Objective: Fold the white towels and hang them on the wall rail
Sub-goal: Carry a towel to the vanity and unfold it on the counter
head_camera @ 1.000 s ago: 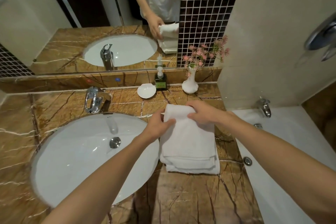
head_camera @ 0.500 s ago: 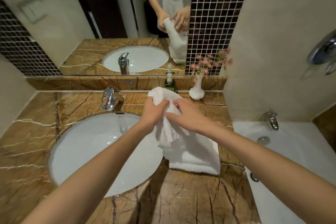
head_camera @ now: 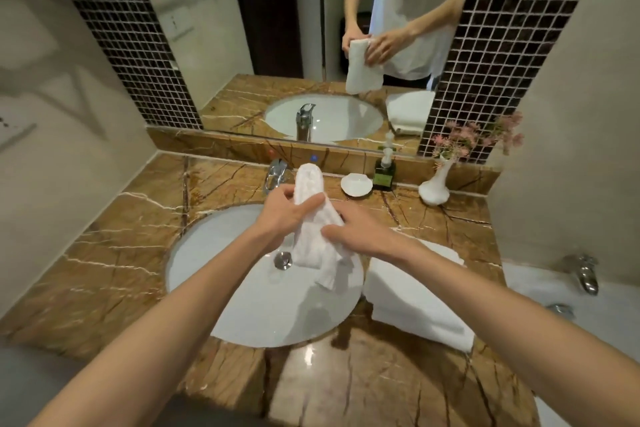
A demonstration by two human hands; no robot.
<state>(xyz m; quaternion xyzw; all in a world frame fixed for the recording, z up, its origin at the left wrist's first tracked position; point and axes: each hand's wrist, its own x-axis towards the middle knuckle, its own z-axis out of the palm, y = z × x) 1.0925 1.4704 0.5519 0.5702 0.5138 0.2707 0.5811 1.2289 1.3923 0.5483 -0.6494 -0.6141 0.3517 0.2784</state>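
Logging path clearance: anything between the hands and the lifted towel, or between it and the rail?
Nothing between: the left hand and right hand both grip the white towel above the sink. No rail is plainly in view, so that path cannot be judged.

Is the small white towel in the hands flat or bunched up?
Bunched up: the left hand and right hand grip the small white towel as a narrow rumpled roll, one end dangling.
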